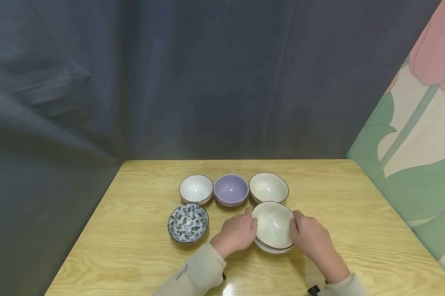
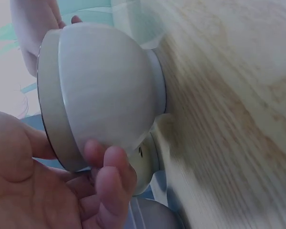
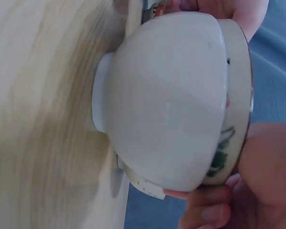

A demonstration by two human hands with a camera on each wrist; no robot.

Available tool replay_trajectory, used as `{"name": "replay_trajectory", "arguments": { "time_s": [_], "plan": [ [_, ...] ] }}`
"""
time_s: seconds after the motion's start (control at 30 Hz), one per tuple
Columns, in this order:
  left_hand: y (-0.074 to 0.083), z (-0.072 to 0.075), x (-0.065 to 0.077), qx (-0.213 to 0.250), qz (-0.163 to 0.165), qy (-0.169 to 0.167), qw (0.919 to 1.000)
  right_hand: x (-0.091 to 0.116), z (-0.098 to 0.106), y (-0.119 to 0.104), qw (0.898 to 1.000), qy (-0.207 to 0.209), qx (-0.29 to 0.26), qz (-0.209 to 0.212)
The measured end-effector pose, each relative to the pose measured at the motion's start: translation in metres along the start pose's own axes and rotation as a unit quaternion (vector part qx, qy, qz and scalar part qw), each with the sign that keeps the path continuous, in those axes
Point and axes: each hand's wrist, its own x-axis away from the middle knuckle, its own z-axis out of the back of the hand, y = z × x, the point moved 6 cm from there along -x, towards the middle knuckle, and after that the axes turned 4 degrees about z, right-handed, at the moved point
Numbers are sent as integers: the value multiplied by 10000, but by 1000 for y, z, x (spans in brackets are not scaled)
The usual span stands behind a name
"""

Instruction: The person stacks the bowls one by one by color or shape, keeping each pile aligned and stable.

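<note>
A cream bowl [image 1: 273,226] with a dark rim sits nested in a white bowl [image 1: 272,249], at the front right of the group. My left hand [image 1: 239,230] grips the cream bowl's left side, thumb at the rim and fingers curled below it. On the opposite side my right hand [image 1: 311,236] grips the same bowl. The right wrist view shows a green leaf pattern on the cream bowl's outer band [image 3: 219,160], above the smooth white bowl [image 3: 167,95]. The white bowl's foot [image 2: 158,81] is close to the table; whether it touches cannot be told.
Behind stand a white bowl [image 1: 196,189], a purple bowl [image 1: 231,190] and another cream bowl [image 1: 268,188] in a row on the wooden table [image 1: 133,230]. A leaf-patterned bowl [image 1: 188,223] lies to the left. A dark curtain [image 1: 222,82] hangs past the table's far edge.
</note>
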Motion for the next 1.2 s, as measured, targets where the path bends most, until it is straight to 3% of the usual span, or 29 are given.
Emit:
{"name": "replay_trajectory", "arguments": {
  "time_s": [0.2, 0.5, 0.7, 0.87, 0.97, 1.2],
  "plan": [
    [-4, 12, 1, 448, -44, 59, 9990, -9, 10, 5, 9987, -438, 38, -249],
    [-6, 13, 4, 473, -349, 98, 9982, -59, 23, 33, 9976, -133, -598, -321],
    [-8, 11, 6, 480, -359, 79, 9982, -93, 8, 49, 9953, -446, -788, -342],
    [-10, 10, 6, 565, -405, 42, 9976, -106, -10, 52, 9920, -598, -1111, 28],
    [-10, 10, 8, 656, -354, -25, 9972, -109, -18, 52, 9915, -543, -1161, 207],
    [-13, 10, 12, 872, -133, -53, 9961, -112, -25, 52, 9933, -107, -1133, 180]
  ]
}}
